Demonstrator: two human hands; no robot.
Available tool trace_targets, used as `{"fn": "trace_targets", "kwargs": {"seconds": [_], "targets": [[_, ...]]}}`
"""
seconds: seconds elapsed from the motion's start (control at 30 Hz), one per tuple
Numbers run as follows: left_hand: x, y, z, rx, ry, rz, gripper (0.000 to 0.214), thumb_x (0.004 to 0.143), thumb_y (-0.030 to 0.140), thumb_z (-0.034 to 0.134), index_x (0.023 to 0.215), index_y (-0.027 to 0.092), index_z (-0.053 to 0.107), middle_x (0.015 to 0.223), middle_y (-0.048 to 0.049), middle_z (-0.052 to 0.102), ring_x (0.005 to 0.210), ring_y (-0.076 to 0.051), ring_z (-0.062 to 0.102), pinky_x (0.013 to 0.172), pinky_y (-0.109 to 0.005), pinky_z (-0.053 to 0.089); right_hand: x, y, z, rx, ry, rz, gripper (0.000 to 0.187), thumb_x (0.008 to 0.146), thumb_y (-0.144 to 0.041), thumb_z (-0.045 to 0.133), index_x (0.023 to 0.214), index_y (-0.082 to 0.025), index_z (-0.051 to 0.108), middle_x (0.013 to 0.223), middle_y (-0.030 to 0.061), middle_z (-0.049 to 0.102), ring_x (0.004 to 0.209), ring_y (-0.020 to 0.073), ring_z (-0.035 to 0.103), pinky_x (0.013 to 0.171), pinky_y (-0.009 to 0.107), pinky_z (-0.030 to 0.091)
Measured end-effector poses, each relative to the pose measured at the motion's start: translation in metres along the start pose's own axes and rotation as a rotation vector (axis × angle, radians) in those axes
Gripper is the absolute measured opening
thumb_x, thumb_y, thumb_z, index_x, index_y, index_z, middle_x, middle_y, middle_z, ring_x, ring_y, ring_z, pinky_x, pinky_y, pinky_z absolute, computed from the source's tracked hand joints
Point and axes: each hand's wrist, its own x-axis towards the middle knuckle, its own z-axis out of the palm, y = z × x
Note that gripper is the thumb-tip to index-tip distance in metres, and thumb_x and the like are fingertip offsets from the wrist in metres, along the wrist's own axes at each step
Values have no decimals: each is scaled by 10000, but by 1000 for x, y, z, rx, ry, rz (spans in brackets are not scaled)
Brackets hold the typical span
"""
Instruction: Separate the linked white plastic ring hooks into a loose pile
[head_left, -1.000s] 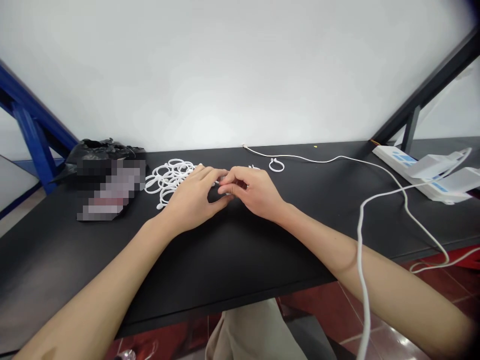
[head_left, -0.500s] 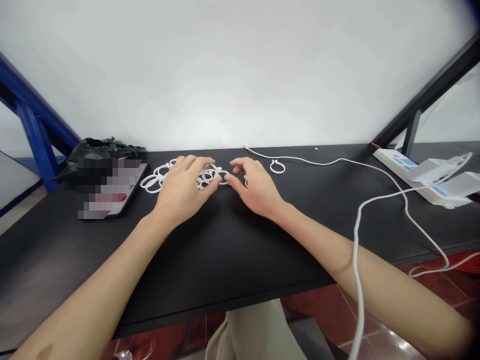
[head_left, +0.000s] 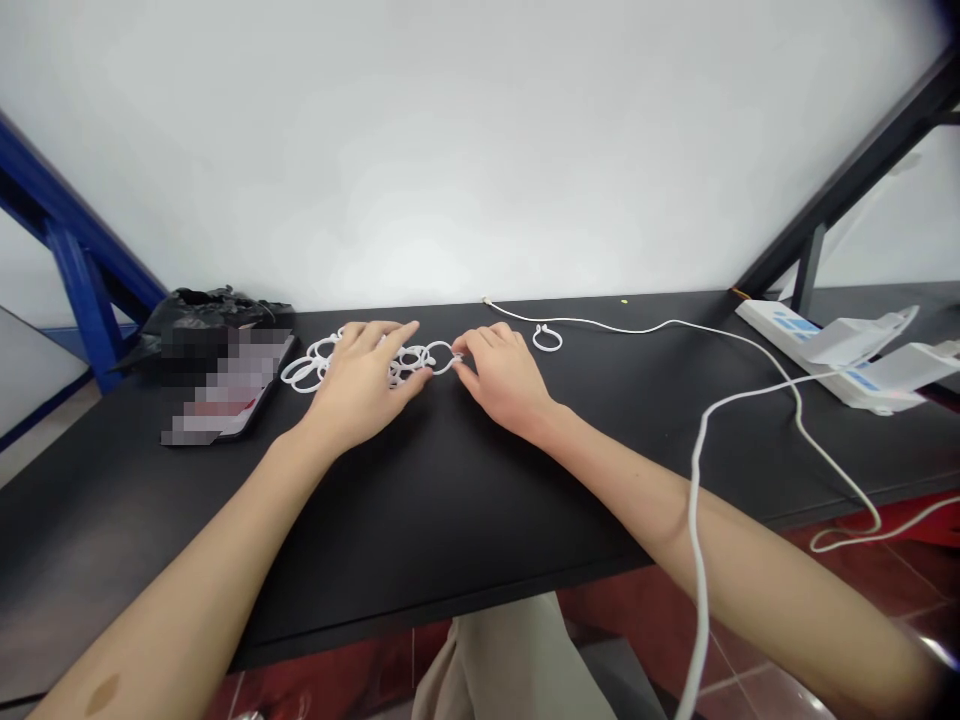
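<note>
My left hand (head_left: 361, 380) rests over a pile of white plastic rings (head_left: 300, 375), its fingers spread and the thumb stretched toward the right. They look like shower curtain rings, and part of the pile is hidden beneath that hand. My right hand (head_left: 506, 378) pinches the right end of one curtain ring (head_left: 439, 345) between thumb and fingertips. This ring lies at the pile's right edge, its left side overlapping others. Beyond my right hand, a separate ring (head_left: 547, 340) with a small knob lies on the black tabletop (head_left: 450, 500).
A phone with a blurred screen (head_left: 259, 375) and a crumpled black plastic bag (head_left: 217, 305) lie at the left. To the right stands a white power strip (head_left: 795, 340) with plugs. A white cable (head_left: 696, 520) loops across my right forearm. A pale wall (head_left: 480, 150) closes off the back.
The fingers of my right hand have come together on a ring at the pile's edge. My left hand stays over the pile, fingers still spread. The view has shifted slightly.
</note>
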Motion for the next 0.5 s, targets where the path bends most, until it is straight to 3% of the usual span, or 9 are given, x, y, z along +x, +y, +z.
{"fn": "trace_targets", "kwargs": {"seconds": [0.13, 0.4, 0.5], "targets": [[-1, 6, 2, -59, -88, 127, 539, 917, 439, 513, 1396, 193, 488, 1162, -113, 652, 1138, -305, 506, 1004, -478, 419, -1, -8, -6, 108, 8, -78, 147, 955, -205, 513, 1053, -178, 620, 1075, 70, 692, 996, 233, 530, 862, 366, 403], [0, 7, -3, -107, -94, 124, 402, 938, 407, 486, 1273, 198, 563, 1113, -93, 677, 1036, -285, 531, 931, -440, 447, -4, -14, -8, 364, 51, -116, 192, 957, -301, 531, 1098, -190, 598, 1092, 68, 663, 990, 195, 580, 881, 334, 461], [0, 14, -7, -130, -126, 136, 317, 935, 402, 504, 1165, 207, 600, 1035, -75, 685, 975, -269, 528, 875, -406, 458, -4, -14, -7, 425, 48, -82, 176, 965, -346, 531, 1013, -203, 621, 1004, 43, 670, 936, 173, 594, 840, 304, 463]]}}
